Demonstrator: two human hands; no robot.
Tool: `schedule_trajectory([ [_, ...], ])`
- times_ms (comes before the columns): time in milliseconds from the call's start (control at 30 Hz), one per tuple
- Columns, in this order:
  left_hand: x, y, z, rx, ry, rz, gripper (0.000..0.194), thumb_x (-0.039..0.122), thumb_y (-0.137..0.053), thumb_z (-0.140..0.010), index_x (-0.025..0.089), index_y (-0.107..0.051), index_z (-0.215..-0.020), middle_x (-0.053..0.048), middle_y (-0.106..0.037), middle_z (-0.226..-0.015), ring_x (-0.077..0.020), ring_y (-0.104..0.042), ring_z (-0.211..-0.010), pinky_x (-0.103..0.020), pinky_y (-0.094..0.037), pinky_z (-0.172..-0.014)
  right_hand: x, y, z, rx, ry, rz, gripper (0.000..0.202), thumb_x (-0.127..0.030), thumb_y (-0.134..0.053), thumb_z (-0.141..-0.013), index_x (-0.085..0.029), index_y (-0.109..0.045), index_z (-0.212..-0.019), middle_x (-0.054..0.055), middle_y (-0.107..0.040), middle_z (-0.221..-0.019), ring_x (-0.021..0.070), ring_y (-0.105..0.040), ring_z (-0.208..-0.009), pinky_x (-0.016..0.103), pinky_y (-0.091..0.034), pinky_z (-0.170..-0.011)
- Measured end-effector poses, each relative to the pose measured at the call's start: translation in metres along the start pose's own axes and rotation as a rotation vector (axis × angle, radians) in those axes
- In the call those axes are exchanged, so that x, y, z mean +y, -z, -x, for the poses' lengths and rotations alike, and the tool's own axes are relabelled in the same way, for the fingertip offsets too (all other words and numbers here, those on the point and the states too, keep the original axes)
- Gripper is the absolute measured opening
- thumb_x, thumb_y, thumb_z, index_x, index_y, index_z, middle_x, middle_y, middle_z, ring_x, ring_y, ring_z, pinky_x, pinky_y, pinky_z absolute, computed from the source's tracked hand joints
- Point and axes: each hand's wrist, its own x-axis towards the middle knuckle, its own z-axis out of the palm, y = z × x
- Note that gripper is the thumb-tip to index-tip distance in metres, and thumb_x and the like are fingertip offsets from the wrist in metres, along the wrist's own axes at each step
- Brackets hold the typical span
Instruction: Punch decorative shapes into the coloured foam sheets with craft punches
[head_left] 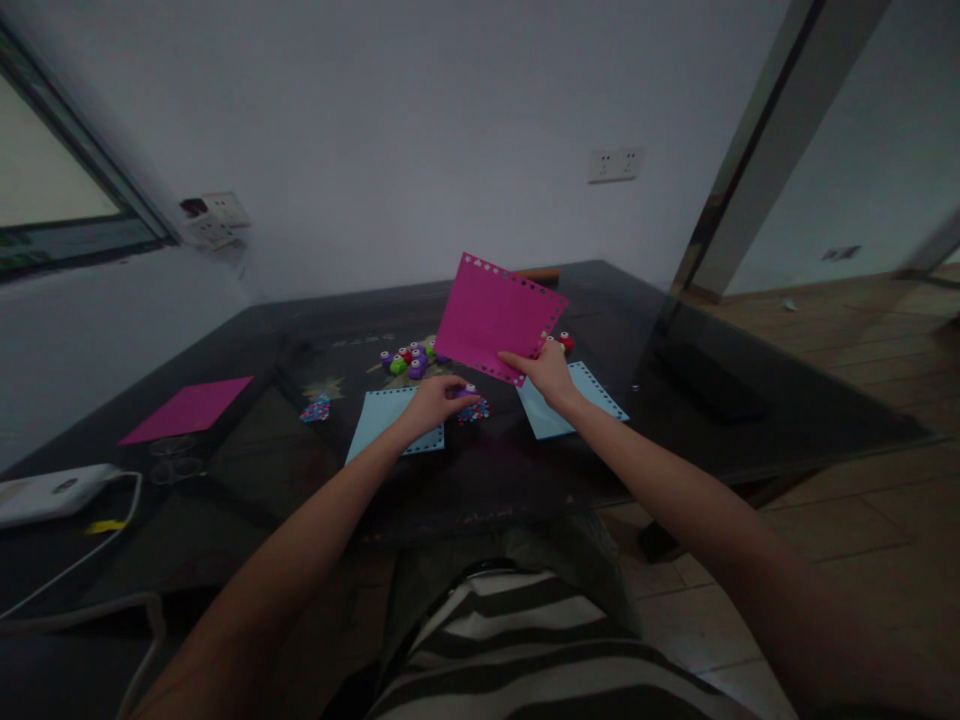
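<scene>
Up above the table, my right hand (550,372) grips a magenta sheet of paper (495,318) by its lower right corner, thumb across the front. Small punched holes run along several of its edges, and the sheet is tilted. Lower and to the left, my left hand (435,402) pinches a small purple craft punch (468,391) with a white top. Just under that punch lies a pile of coloured paper confetti (476,411). A light blue sheet (375,418) with punched edges lies partly under my left forearm; another blue sheet (549,412) rests below my right hand.
Several craft punches (415,362) in purple, green and red cluster behind the left hand; a red punch (566,343) stands right. Another magenta sheet (191,408), a second confetti pile (316,408) and a white power strip (56,492) with a cable lie left. A dark slab (709,382) lies right.
</scene>
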Motion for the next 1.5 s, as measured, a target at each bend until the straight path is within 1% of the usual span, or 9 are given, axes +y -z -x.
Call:
schedule_trajectory([
  [200, -0.002, -0.002, -0.001, -0.003, 0.046, 0.047, 0.029, 0.043, -0.072, -0.065, 0.017, -0.070, -0.077, -0.005, -0.065, -0.068, -0.0178, -0.054, -0.062, -0.027, -0.037, -0.058, 0.003, 0.000, -0.001, -0.003, 0.002, 0.005, 0.021, -0.030, -0.075, -0.062, -0.017, -0.066, -0.077, 0.008, -0.071, -0.084, 0.0211, -0.064, -0.077, 0.033, -0.052, -0.070],
  [400, -0.006, -0.004, -0.002, -0.101, 0.257, 0.235, 0.034, 0.047, -0.059, -0.076, 0.014, -0.065, -0.085, 0.000, -0.056, -0.063, -0.0090, -0.045, -0.048, -0.022, -0.033, -0.048, 0.010, -0.001, -0.003, -0.019, 0.013, -0.053, 0.027, -0.033, -0.075, -0.061, -0.017, -0.066, -0.081, 0.006, -0.071, -0.084, 0.0195, -0.064, -0.076, 0.033, -0.052, -0.072],
  [500, -0.006, -0.004, -0.001, -0.105, 0.284, 0.273, 0.031, 0.045, -0.057, -0.077, 0.014, -0.062, -0.082, 0.002, -0.051, -0.059, -0.0072, -0.042, -0.045, -0.021, -0.030, -0.045, 0.010, -0.002, -0.002, -0.011, 0.018, -0.053, 0.027, -0.032, -0.075, -0.061, -0.016, -0.066, -0.081, 0.006, -0.071, -0.084, 0.0188, -0.063, -0.075, 0.032, -0.052, -0.071],
  [633, -0.007, -0.004, -0.001, -0.081, 0.259, 0.209, 0.032, 0.045, -0.059, -0.076, 0.014, -0.060, -0.085, 0.001, -0.053, -0.060, -0.0091, -0.046, -0.048, -0.022, -0.035, -0.048, 0.009, -0.002, -0.002, -0.003, -0.007, -0.026, 0.021, -0.030, -0.074, -0.062, -0.016, -0.066, -0.076, 0.006, -0.070, -0.078, 0.0186, -0.063, -0.069, 0.031, -0.051, -0.066],
  [767, -0.009, -0.004, -0.002, -0.046, 0.190, -0.001, 0.035, 0.047, -0.060, -0.075, 0.014, -0.062, -0.087, 0.001, -0.054, -0.057, -0.0129, -0.051, -0.051, -0.024, -0.037, -0.050, 0.007, -0.001, -0.002, -0.002, -0.009, -0.059, 0.022, -0.027, -0.075, -0.062, -0.016, -0.067, -0.079, 0.007, -0.071, -0.082, 0.0192, -0.063, -0.072, 0.033, -0.051, -0.070],
  [900, -0.012, -0.003, -0.004, -0.020, 0.085, -0.102, 0.034, 0.046, -0.057, -0.078, 0.014, -0.065, -0.088, -0.004, -0.063, -0.071, -0.0160, -0.057, -0.064, -0.026, -0.041, -0.058, 0.006, -0.001, -0.001, -0.008, -0.005, -0.054, 0.025, -0.028, -0.076, -0.061, -0.016, -0.068, -0.081, 0.007, -0.071, -0.084, 0.0197, -0.063, -0.076, 0.034, -0.051, -0.073],
  [1033, -0.013, -0.003, -0.004, -0.022, 0.047, -0.058, 0.032, 0.042, -0.056, -0.080, 0.014, -0.065, -0.092, -0.005, -0.066, -0.077, -0.0154, -0.058, -0.068, -0.026, -0.043, -0.062, 0.012, -0.002, -0.003, -0.012, 0.017, -0.100, 0.025, -0.035, -0.074, -0.064, -0.016, -0.067, -0.080, 0.006, -0.070, -0.083, 0.0188, -0.063, -0.077, 0.033, -0.050, -0.074],
  [1200, -0.008, -0.004, -0.003, -0.032, 0.082, 0.103, 0.032, 0.041, -0.061, -0.077, 0.015, -0.064, -0.095, -0.002, -0.063, -0.070, -0.0140, -0.058, -0.062, -0.024, -0.045, -0.056, 0.023, -0.001, -0.011, 0.001, 0.012, -0.173, 0.035, -0.051, -0.063, -0.072, -0.018, -0.067, -0.082, 0.005, -0.070, -0.083, 0.0193, -0.063, -0.082, 0.034, -0.049, -0.077],
  [1500, 0.003, -0.005, -0.009, -0.073, 0.089, 0.254, 0.031, 0.036, -0.066, -0.074, 0.014, -0.061, -0.096, -0.004, -0.066, -0.077, -0.0140, -0.061, -0.066, -0.026, -0.049, -0.062, 0.016, 0.026, -0.035, 0.225, 0.001, -0.380, 0.037, -0.048, -0.069, -0.066, -0.019, -0.065, -0.088, 0.006, -0.070, -0.092, 0.0200, -0.064, -0.087, 0.036, -0.051, -0.079],
])
